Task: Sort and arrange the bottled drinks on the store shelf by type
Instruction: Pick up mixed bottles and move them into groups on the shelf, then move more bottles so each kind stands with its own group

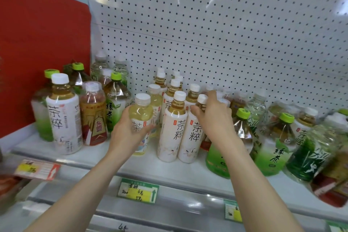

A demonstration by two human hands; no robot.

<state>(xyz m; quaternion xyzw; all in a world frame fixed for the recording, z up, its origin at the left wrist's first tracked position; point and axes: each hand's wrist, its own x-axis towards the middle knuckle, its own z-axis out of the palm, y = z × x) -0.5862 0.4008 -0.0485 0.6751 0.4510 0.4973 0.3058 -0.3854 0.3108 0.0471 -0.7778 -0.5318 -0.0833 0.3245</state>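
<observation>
White-capped bottles [140, 118] gripped in both hands [130, 132].

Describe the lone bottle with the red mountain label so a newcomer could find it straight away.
Start at the red panel on the shelf's left end. In front of it, in the front row, stands the gold and red bottle, between a tall white-label tea bottle and a green-capped green tea bottle. Its gold label with a red, white-topped peak is unlike either neighbour's.

bottles [175, 124] on shelf [105, 158], pegboard [207, 34] behind
</observation>
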